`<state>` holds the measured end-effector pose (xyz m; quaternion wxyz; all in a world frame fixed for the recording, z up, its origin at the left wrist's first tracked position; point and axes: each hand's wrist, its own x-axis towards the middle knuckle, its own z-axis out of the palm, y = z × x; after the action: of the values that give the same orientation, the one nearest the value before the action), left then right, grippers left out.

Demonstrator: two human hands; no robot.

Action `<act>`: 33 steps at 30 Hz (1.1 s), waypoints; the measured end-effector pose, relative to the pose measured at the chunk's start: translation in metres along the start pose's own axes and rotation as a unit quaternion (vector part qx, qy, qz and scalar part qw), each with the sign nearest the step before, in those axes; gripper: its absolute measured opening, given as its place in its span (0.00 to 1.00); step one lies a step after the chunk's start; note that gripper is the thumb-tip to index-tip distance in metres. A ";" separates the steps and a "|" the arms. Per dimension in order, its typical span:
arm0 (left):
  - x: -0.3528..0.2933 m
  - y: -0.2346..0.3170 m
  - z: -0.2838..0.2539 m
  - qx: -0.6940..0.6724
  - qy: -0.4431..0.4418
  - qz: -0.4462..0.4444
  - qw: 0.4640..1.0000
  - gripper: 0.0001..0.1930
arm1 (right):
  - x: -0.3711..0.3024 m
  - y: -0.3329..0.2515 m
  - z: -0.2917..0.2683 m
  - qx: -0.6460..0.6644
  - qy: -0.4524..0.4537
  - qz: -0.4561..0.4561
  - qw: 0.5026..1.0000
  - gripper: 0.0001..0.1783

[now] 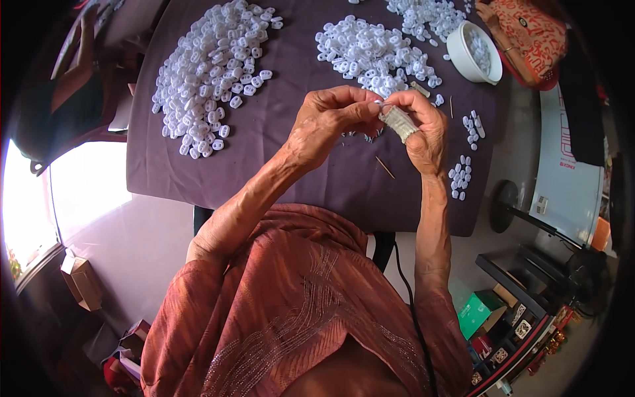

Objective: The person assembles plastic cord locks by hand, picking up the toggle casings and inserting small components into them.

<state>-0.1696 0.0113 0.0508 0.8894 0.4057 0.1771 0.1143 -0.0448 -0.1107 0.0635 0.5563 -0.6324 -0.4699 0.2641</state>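
Observation:
My left hand (321,126) is closed in a pinch over the near side of the table. A tiny white bit, probably one of the small white plastic pieces, shows at its fingertips. My right hand (428,132) meets it there, its fingers also pinched together; what they grip is mostly hidden. Along its thumb lies a cream ribbed cloth piece (399,124), wrapped round it or held against it; I cannot tell which. Just beyond both hands is a heap of small white plastic pieces (364,49), oval with holes. A thin brown stick (385,167) lies below my hands.
Another white heap (205,79) covers the table's left side. A white bowl (456,49) with pieces stands far right, beside a co-worker's arm (512,56). Small groups of pieces (460,177) lie along the right edge of the dark tablecloth (278,109). Another person's arm (76,73) is far left.

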 end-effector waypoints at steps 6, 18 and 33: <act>0.003 -0.002 -0.001 -0.021 0.021 -0.006 1.000 0.09 | -0.003 -0.011 0.001 -0.075 0.046 0.028 0.996 0.14; -0.002 -0.009 -0.006 -0.010 0.000 -0.032 0.999 0.08 | -0.004 -0.011 0.011 -0.143 0.032 0.009 0.989 0.17; -0.008 -0.025 -0.043 -0.001 0.050 -0.080 0.996 0.07 | 0.002 0.052 0.013 -0.328 0.035 0.002 0.944 0.10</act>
<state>-0.1935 0.0216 0.0068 0.8861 0.3831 0.2532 0.0630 -0.0400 -0.1000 0.0112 0.3336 -0.7897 -0.5095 0.0747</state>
